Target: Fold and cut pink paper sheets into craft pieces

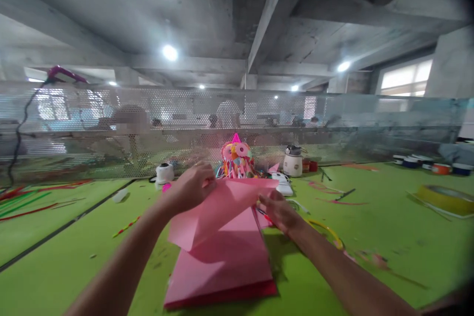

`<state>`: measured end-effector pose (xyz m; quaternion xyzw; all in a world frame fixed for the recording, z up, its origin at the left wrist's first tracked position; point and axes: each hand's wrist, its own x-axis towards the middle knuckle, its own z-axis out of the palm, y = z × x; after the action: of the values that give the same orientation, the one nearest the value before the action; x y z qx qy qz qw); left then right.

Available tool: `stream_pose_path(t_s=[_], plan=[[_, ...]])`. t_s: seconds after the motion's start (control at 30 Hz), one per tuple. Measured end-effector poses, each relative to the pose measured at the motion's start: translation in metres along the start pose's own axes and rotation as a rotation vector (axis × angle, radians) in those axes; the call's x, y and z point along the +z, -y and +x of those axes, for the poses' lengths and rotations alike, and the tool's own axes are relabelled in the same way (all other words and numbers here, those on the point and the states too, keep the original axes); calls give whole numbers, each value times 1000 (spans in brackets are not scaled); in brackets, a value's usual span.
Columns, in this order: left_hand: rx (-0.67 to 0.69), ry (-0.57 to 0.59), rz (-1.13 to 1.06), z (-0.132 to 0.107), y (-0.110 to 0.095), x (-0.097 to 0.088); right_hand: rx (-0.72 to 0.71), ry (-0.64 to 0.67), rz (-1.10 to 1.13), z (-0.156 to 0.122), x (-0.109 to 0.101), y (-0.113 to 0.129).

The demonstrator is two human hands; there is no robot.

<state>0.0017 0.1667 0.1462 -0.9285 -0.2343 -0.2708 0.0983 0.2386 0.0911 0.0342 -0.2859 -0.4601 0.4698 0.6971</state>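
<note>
A stack of pink paper sheets (225, 266) lies on the green table (370, 237) in front of me. My left hand (190, 186) is closed on the far left edge of the top pink sheet (218, 210), which is lifted and folded up off the stack. My right hand (277, 210) rests at the sheet's right edge, fingers pinching or pressing it near the stack. A colourful paper lantern-like craft with eyes and tassels (236, 159) stands just beyond the hands.
A perforated metal screen (333, 123) runs across the back of the table; people sit behind it. A white pot (293, 160), a white tape dispenser (164, 173), coloured strips (33, 202), a yellow tape roll (446, 198) and small bowls (429, 165) lie around.
</note>
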Motion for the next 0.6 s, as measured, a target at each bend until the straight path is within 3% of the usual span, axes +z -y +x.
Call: stream_pose_path(t_s=[0.13,0.3,0.43,0.6], plan=[[6,-24,-69,-7,-16,0,-28,30,67,-4,11,5],[-33,39,-52,-13,-22,2,-26,-53,74,-5,17,7],[-77,105,-75,-18,-15,14,-18,-113,69,-6,18,3],[-93,104,-133,-20,3,33,-12,-198,86,-5,19,-1]])
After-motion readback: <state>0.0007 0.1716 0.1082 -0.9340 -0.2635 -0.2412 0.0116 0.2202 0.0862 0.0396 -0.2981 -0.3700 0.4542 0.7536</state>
